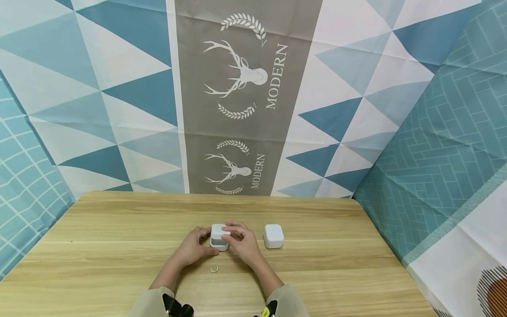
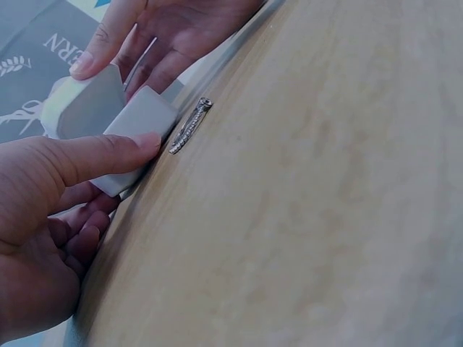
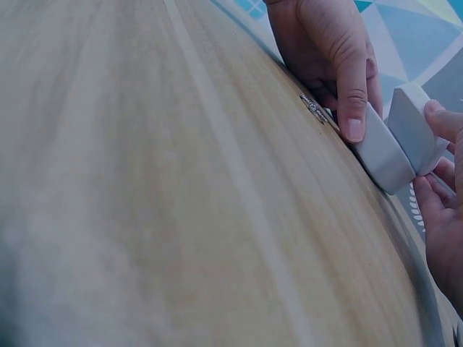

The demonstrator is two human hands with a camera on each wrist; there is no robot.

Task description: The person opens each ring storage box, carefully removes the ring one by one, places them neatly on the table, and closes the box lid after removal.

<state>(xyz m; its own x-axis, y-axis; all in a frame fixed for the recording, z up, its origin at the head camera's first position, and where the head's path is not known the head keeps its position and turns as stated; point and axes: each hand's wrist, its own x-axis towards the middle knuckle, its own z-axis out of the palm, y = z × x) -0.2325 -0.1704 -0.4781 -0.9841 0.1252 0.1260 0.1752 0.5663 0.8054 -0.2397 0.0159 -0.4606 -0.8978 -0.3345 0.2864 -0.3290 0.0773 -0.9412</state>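
A small white ring box (image 1: 219,232) stands on the wooden table with its lid tilted partway up. My left hand (image 1: 193,250) grips the lower half (image 2: 143,116) from the left, thumb along its near side. From the right, my right hand (image 1: 244,245) holds the raised lid (image 3: 412,126) between thumb and fingers. The inside of the box is hidden from all views. Just in front of the box, an open-banded ring (image 1: 214,268) lies on the tabletop; close up it looks silvery and studded with stones.
A second white box (image 1: 273,236), closed, stands right of my right hand. Behind the table (image 1: 336,255) hangs a patterned cloth (image 1: 233,127) with deer heads and triangles. More cloth covers both sides.
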